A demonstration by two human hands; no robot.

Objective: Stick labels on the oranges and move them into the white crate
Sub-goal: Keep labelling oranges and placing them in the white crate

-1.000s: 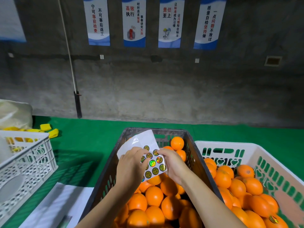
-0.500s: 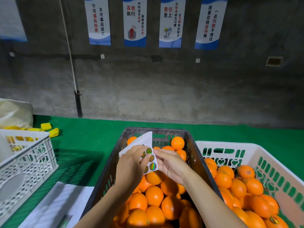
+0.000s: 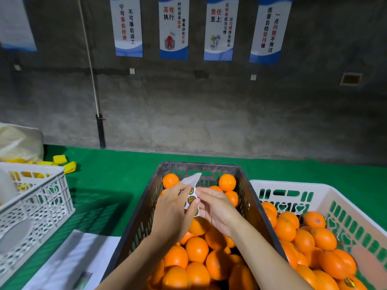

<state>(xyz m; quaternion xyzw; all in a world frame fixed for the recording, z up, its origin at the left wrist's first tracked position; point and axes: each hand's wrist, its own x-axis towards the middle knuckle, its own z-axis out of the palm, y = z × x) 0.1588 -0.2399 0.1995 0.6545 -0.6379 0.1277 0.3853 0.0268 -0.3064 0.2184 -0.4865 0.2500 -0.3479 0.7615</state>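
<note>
Firstly, surface: green mat (image 3: 117,185), running from the near edge to a bare grey wall (image 3: 188,114) at the far side.

Wall: four blue-and-white posters (image 3: 173,28) with Chinese text, hung in a row; a thin rod (image 3: 90,59) runs down it at left.

Far left: pale bag (image 3: 18,141); yellow scraps (image 3: 62,162) on the mat beside it.

Left: lattice crate (image 3: 41,201), white; contents unclear.

Near left: paper (image 3: 69,262), flat on the mat.

Centre: dark crate (image 3: 199,166), slotted walls, heaped with oranges (image 3: 196,248); skins bright and glossy, no stickers showing on them.

Right, just beside the dark crate: white crate (image 3: 314,189), walls with slots and heart cut-outs, holding a further lot of oranges. One at the near right carries a round shiny label (image 3: 349,282).

Label sheet (image 3: 191,191): white backing, curled at its far end, held above the dark crate's fruit. A column of round dark-and-gold stickers shows between the hands.

Left hand (image 3: 173,210): fingers curled round the sheet's left side, gripping it.

Right hand (image 3: 217,208): fingertips and thumb pinch the sheet's right edge; whether they hold a sticker or only backing cannot be told.
</note>
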